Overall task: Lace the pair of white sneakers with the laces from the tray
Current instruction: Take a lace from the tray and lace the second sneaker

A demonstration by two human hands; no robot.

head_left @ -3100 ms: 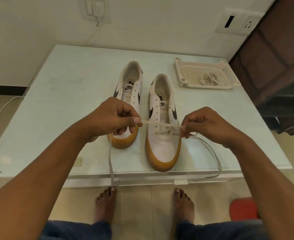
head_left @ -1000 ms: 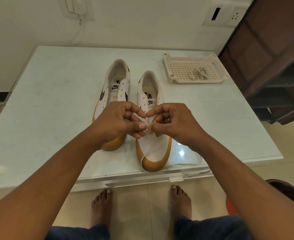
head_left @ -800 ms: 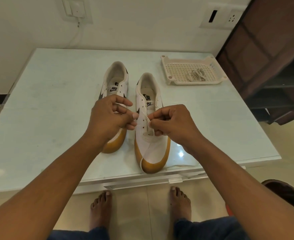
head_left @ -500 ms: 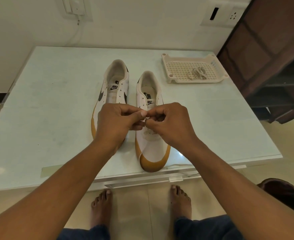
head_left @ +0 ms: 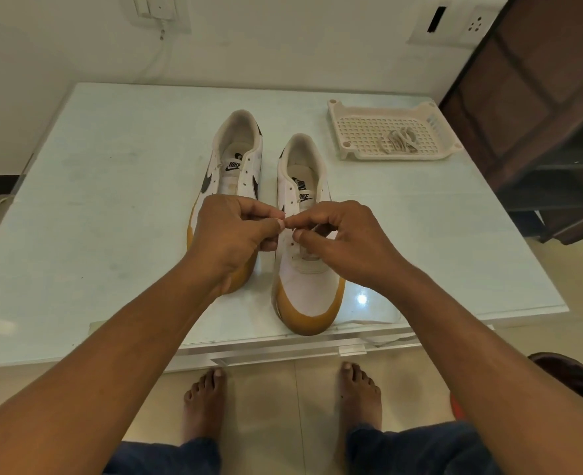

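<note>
left hand (head_left: 231, 238): covers left sneaker (head_left: 237, 156) toe, thumb and forefinger pinch lace (head_left: 313, 229)
right hand (head_left: 348, 241): over right sneaker (head_left: 309, 293), pinches same lace; fingertips touch left's
lace: bar across lowest eyelets
left sneaker: unlaced, just beside right sneaker
tray (head_left: 400, 156): table (head_left: 111, 207) far right; bundled second lace (head_left: 398, 142) inside

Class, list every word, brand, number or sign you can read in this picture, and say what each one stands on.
"NIKE": tongue label, left sneaker.
"NIKE": tongue label, right sneaker.
Insole prints in both sneakers: too small or blurred to read for sure.
Tray, wall sockets: no text.
</note>
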